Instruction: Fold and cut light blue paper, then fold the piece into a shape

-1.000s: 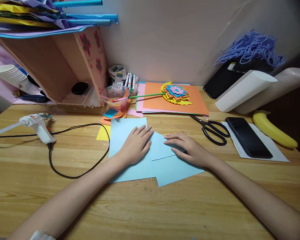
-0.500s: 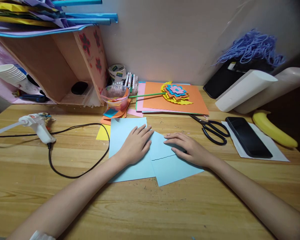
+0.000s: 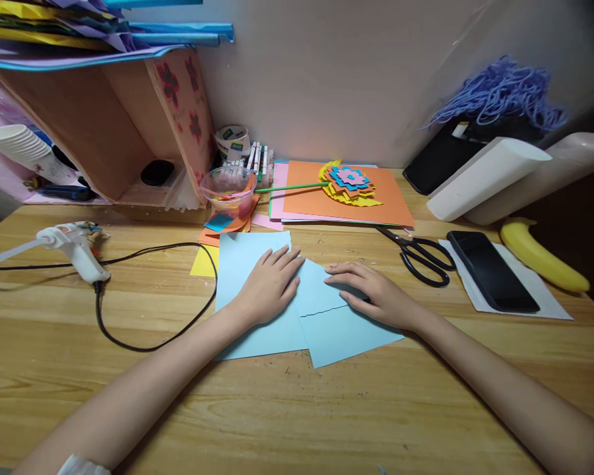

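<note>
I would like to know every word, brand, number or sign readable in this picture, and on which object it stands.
No word, brand or number can be read with certainty.
Tape roll: printed labels, too small to read.
Paper cups: printed marks, too blurred.
Pink box: faint marks near the flowers, too blurred.
Light blue paper: no letters visible.

1. I see the left hand (image 3: 271, 285) lying palm down, its fingers a little spread.
2. The right hand (image 3: 376, 293) is near it, not touching, with fingers gently bent.
3. The left forearm (image 3: 165, 382) and the right forearm (image 3: 497, 386) slant inward.
</note>
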{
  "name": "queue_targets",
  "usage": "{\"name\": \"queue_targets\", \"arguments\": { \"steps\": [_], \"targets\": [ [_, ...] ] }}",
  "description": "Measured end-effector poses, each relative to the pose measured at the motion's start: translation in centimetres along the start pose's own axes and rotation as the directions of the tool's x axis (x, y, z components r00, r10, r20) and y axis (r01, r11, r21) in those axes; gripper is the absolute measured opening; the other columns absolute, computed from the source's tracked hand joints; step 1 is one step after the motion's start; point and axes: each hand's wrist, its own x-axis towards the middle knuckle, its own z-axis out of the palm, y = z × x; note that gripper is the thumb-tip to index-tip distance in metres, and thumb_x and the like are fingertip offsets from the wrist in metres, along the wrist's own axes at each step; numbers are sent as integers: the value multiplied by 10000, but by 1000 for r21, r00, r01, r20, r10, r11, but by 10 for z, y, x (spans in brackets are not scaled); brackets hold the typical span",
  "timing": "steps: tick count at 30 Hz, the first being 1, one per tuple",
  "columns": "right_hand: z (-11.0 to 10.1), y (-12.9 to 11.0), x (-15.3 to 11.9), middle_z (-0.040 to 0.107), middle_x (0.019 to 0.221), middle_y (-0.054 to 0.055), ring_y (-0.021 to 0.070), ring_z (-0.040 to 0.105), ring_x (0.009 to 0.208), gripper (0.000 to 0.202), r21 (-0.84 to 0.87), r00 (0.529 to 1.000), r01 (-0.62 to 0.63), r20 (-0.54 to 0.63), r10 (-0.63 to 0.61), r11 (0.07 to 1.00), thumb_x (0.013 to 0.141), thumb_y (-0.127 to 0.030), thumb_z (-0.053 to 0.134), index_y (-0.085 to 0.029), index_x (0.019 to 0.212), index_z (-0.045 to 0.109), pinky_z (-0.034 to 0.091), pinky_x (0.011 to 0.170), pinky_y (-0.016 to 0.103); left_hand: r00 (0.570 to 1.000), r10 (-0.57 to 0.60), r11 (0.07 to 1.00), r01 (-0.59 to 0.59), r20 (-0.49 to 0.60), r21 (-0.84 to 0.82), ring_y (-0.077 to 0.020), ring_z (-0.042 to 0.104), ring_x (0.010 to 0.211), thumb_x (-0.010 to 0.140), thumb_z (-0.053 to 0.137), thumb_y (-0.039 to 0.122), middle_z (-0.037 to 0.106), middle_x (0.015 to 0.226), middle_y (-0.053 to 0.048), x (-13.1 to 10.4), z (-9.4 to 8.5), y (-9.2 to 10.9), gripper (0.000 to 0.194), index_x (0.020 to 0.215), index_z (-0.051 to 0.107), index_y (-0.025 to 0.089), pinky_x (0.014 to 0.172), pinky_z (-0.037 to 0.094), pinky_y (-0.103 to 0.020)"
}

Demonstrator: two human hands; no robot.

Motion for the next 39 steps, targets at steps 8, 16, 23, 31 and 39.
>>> {"name": "queue_targets", "arguments": {
  "steps": [8, 16, 23, 31, 39],
  "targets": [
    [0, -1, 0, 543, 1210, 91, 231, 494, 1138, 345, -4, 1000, -2, -7, 2, 1000, 842, -178, 467, -248, 1174, 530, 432, 927, 434, 1000, 0, 1000, 0, -8, -13, -220, 297, 1315, 911, 329, 288, 364, 1417, -64, 0, 0, 1, 422, 1317, 398, 193, 1084, 228, -447],
    [1, 0, 0, 527, 1226, 89, 219, 475, 1152, 341, -16, 1000, -8, 6, 8, 1000, 849, -174, 461, -239, 1179, 520, 419, 944, 423, 1000, 4, 1000, -4, -2, -1, -224, 289, 1319, 914, 315, 287, 363, 1419, -52, 0, 0, 0, 424, 1320, 393, 190, 1084, 230, -452],
    [0, 0, 0, 544, 1213, 90, 230, 496, 1136, 341, -7, 1000, -2, -9, 2, 1000, 840, -182, 469, -247, 1169, 533, 437, 921, 431, 1000, 2, 1000, -2, -1, -5, -224, 288, 1319, 912, 319, 288, 362, 1419, -50, 0, 0, 0, 424, 1317, 397, 188, 1084, 231, -450],
    [0, 0, 0, 551, 1207, 83, 231, 500, 1135, 342, -1, 1000, -5, -11, 5, 1000, 836, -187, 476, -252, 1166, 539, 435, 926, 432, 1000, 3, 1000, -4, 2, 7, -222, 281, 1323, 912, 322, 296, 356, 1422, -55, 1, 1, -1, 431, 1325, 385, 192, 1087, 221, -444],
    [0, 1, 0, 544, 1213, 83, 227, 490, 1143, 342, -4, 1000, -1, -2, 1, 1000, 839, -182, 469, -245, 1169, 535, 428, 933, 428, 1000, 10, 1000, -10, 5, 16, -215, 274, 1326, 914, 316, 300, 343, 1429, -58, 1, 1, 0, 428, 1320, 389, 183, 1092, 215, -430]
  ]
}}
